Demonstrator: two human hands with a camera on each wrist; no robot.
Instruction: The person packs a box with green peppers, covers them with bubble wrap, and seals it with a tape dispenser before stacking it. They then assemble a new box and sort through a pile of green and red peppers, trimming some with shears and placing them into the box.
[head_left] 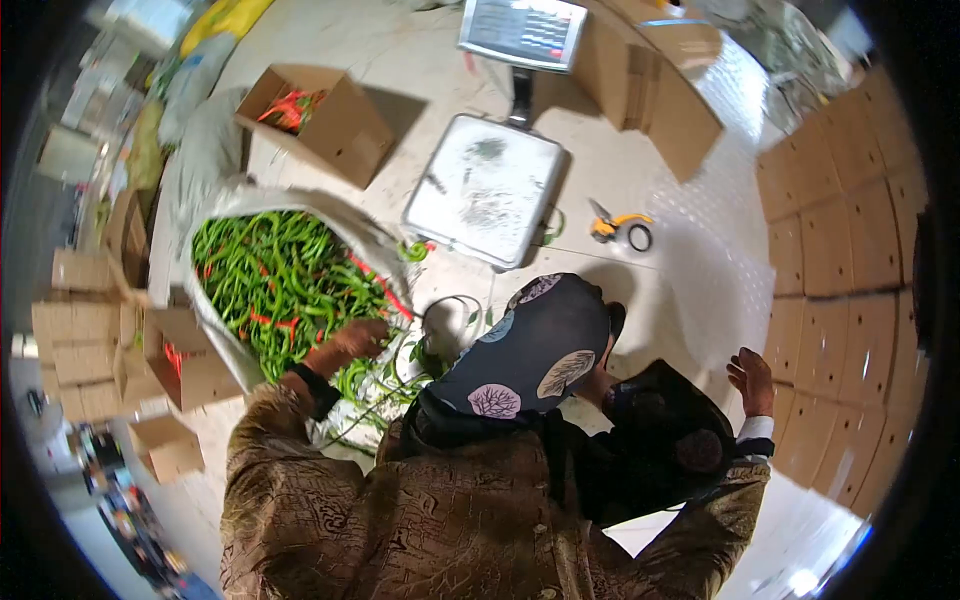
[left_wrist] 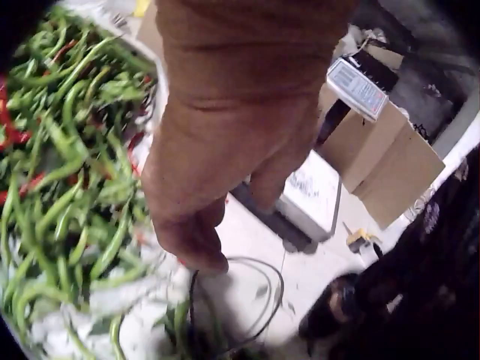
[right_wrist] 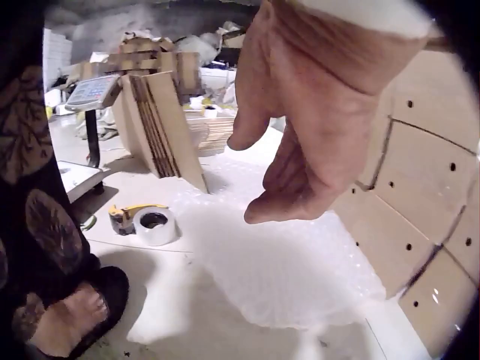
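A big white sack [head_left: 318, 203] lies open on the floor, full of green chili peppers [head_left: 270, 262] with some red ones among them. Over the sack's near right edge hangs my left hand [head_left: 360, 340], its fingers loosely bent. In the left wrist view the left hand [left_wrist: 217, 150] shows nothing between its fingers, with green peppers [left_wrist: 71, 187] beside it and a thin dark loop [left_wrist: 281, 289] below on the floor. Out to the right, my right hand [head_left: 752, 380] holds nothing. Its fingers are relaxed above the bubble wrap [right_wrist: 277, 277] in the right wrist view.
A platform scale [head_left: 485, 185] stands ahead, with a carton [head_left: 345, 130] holding red peppers to its left. A yellow tape dispenser [head_left: 620, 228] lies on the floor. Stacked cartons [head_left: 840, 240] wall the right side; flat cardboard [head_left: 650, 95] stands behind the scale.
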